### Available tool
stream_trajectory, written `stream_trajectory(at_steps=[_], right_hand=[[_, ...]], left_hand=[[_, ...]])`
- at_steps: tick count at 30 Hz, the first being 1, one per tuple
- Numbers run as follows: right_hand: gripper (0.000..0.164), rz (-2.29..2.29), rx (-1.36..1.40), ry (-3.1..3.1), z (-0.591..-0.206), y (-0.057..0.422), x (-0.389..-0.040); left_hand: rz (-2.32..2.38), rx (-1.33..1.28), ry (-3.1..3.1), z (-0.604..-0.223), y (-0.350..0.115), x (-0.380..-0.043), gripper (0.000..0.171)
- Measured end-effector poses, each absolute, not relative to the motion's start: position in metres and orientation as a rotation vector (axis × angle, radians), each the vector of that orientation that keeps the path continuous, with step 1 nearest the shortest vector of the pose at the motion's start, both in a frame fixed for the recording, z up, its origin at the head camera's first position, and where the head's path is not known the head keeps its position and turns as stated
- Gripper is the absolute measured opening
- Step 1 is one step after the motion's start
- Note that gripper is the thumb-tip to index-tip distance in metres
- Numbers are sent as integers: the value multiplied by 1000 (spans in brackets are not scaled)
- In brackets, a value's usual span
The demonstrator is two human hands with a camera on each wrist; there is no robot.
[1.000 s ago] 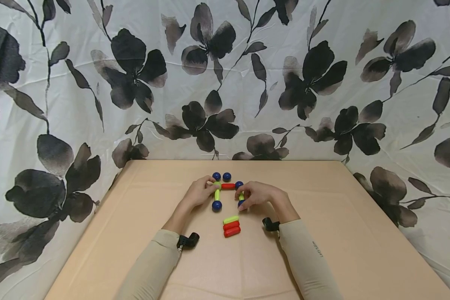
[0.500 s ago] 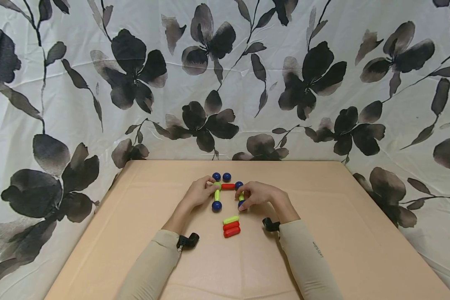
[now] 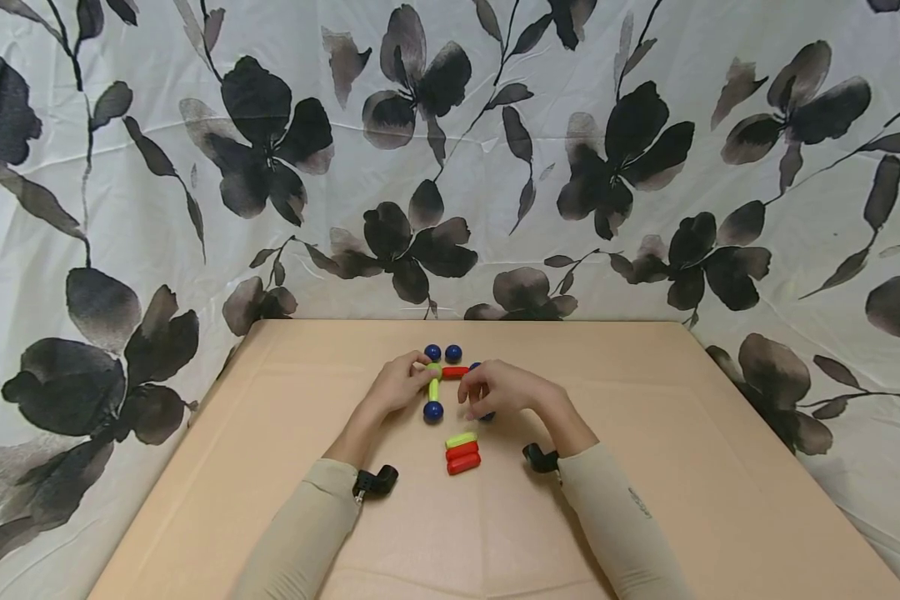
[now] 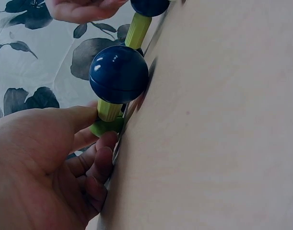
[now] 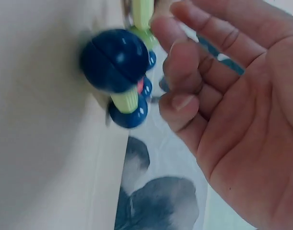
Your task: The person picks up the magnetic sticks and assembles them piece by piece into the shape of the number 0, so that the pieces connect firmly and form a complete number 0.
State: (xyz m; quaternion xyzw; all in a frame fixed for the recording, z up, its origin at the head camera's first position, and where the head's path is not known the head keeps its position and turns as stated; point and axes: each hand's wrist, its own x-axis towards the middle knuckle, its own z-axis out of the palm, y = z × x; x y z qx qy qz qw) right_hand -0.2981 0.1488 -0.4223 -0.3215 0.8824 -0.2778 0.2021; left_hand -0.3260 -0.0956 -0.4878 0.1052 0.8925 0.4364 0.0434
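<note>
A toy frame of balls and rods lies on the table. Its green ball (image 4: 107, 128) is pinched between thumb and fingers of my left hand (image 3: 400, 385). From there a yellow-green rod (image 3: 434, 390) leads to a blue ball (image 3: 433, 412) nearer me, and a red rod (image 3: 454, 373) runs rightward, its far end partly behind my right hand (image 3: 512, 388). That hand hovers over the right side, fingers loosely bent and holding nothing. In the right wrist view, a blue ball (image 5: 115, 60) on a yellow-green rod (image 5: 124, 100) stands apart from its fingertips.
Two loose blue balls (image 3: 453, 353) sit behind the frame. Closer to me, a yellow-green rod (image 3: 461, 439) and two red rods (image 3: 464, 464) lie side by side on the tan table (image 3: 607, 517). A floral cloth (image 3: 510, 167) hangs beyond the table's back edge.
My right hand has let go of the blue ball at the near end of the right side and shifted slightly left over it. The left hand stays on the green ball.
</note>
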Motion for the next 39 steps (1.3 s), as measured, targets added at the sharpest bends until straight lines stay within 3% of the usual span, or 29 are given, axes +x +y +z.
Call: stream_trajectory(at_steps=[9, 26, 39], right_hand=[[15, -620, -993, 2424, -429, 128, -282], [12, -340, -915, 2565, -432, 108, -273], [13, -625, -926, 2647, -424, 128, -283]], left_hand=[[1328, 316, 2733, -486, -96, -327, 31], [1324, 326, 2734, -488, -95, -326, 30], [1334, 333, 2732, -487, -95, -325, 30]])
